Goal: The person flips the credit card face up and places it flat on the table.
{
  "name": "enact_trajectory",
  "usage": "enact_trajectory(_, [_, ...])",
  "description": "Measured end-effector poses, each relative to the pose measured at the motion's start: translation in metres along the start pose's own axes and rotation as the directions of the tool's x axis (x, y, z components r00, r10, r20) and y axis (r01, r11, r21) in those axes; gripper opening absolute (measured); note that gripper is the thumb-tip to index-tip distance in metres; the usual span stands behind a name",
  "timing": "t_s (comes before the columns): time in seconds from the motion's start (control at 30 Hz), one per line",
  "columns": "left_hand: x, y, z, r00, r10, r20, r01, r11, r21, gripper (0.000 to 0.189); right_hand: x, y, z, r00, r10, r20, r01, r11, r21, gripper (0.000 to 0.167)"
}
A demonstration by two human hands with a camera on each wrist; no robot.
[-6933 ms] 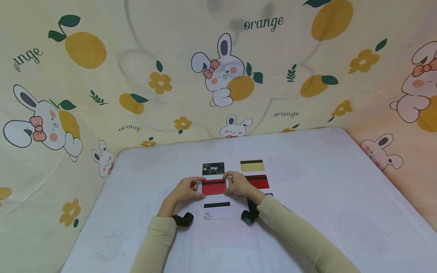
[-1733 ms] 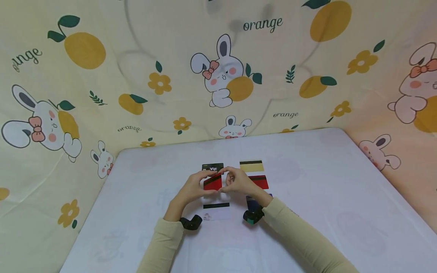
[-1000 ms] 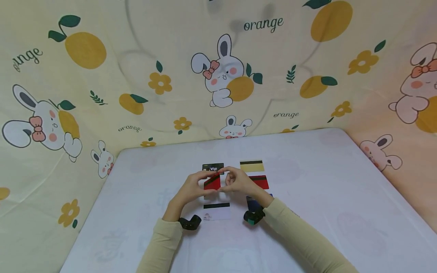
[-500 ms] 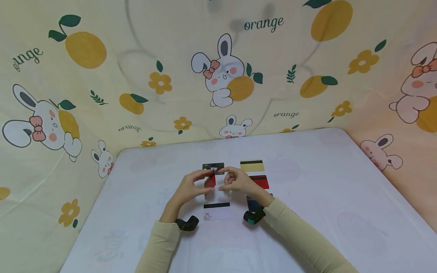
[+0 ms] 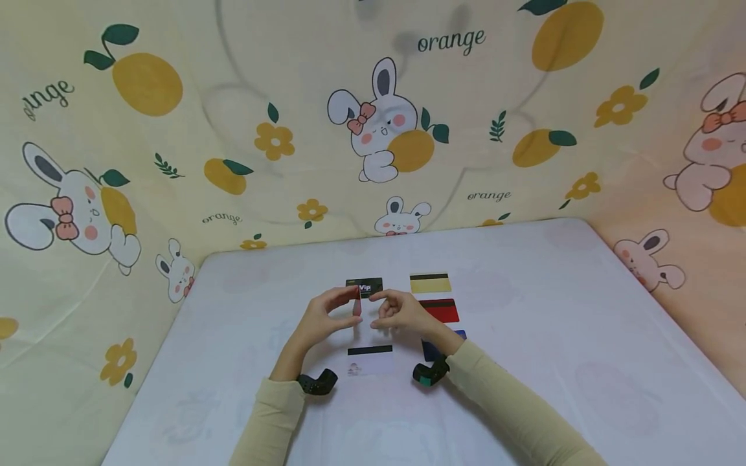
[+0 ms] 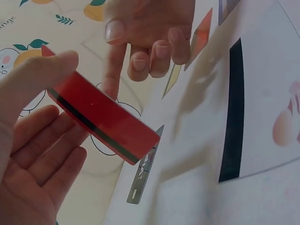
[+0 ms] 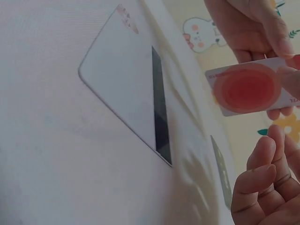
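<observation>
A red card with a dark stripe (image 6: 105, 117) is held on edge above the table, pinched between the thumb and fingers of my left hand (image 5: 320, 316). Its other face, white with red circles (image 7: 246, 89), is visible in the right wrist view. Just right of it, my right hand (image 5: 406, 314) has thumb and index finger apart and the other fingers loosely bent, with nothing held. Behind the hands lies a black Vip card (image 5: 374, 285). In front lies a white card with a black stripe (image 5: 373, 364).
To the right, a gold card (image 5: 430, 285), another red card (image 5: 441, 312) and a blue card (image 5: 430, 351), partly covered by my right wrist, form a column. All lie flat on the white table (image 5: 553, 349). A patterned cloth (image 5: 280, 194) hangs behind the table.
The red card, flat on the table at first, was lifted by both hands. It has since turned almost edge-on in my left hand, while my right fingers have come away from it.
</observation>
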State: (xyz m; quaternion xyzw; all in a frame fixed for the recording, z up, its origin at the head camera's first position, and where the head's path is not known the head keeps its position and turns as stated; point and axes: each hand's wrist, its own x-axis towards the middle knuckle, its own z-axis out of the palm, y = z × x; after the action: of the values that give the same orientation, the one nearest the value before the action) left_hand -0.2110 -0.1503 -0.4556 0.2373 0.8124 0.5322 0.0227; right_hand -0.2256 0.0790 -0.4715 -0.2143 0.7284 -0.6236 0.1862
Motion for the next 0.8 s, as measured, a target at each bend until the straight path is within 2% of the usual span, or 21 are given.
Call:
enact_trajectory(0.4, [-0.001, -0.001, -0.002, 1.0, 0.026, 0.004, -0.025, 0.998, -0.059, 0.063, 0.002, 0.006, 0.005, 1.0, 0.026, 0.001, -0.026, 1.0, 0.016, 0.057])
enact_trajectory(0.6, [-0.001, 0.001, -0.002, 1.0, 0.014, -0.003, -0.015, 0.998, -0.068, 0.062, 0.004, 0.01, 0.008, 0.999, 0.019, 0.03, -0.02, 0.998, 0.055, 0.058])
enact_trajectory(0.8, [0.0, 0.004, -0.001, 1.0, -0.002, -0.002, 0.002, 0.997, -0.082, 0.063, 0.004, 0.011, 0.009, 0.999, 0.023, 0.03, -0.025, 0.999, 0.048, 0.058])
